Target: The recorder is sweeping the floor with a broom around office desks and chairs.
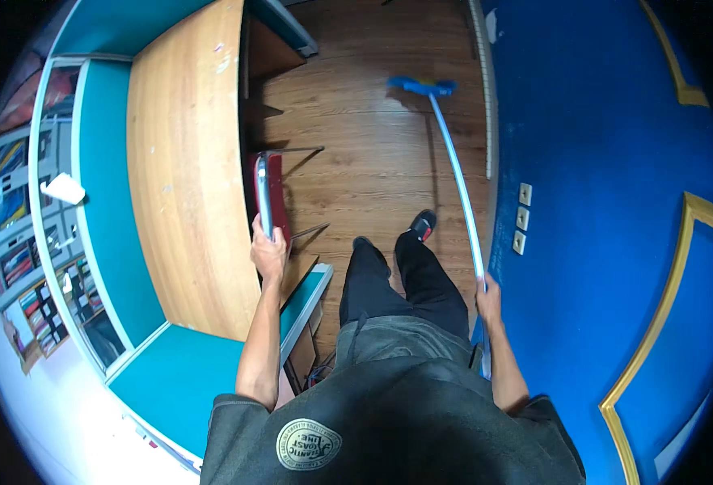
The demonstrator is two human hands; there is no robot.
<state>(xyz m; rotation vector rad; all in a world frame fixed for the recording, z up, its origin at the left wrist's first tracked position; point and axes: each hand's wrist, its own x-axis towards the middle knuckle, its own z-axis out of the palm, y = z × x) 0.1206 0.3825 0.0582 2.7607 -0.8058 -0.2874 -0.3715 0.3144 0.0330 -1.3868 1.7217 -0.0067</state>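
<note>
My right hand (488,300) is closed around the pale blue pole (461,182) of a long-handled floor mop or broom. Its blue head (422,85), with a touch of yellow, is far ahead on or just above the wood-look floor (368,176); blur hides which. My left hand (269,251) grips the near end of a grey, curved rail (263,188), which looks like the top of a chair's backrest. Below that rail show a red seat (279,203) and thin metal legs (308,149), close against the desk. My fingers partly hide the rail's near end.
A wooden desktop (187,163) with teal partitions (105,182) and glass panes runs along the left. On the right stands a blue wall (581,182) with several white sockets (522,219) and gold moulding (653,339). A partition end (308,303) juts out near my left leg.
</note>
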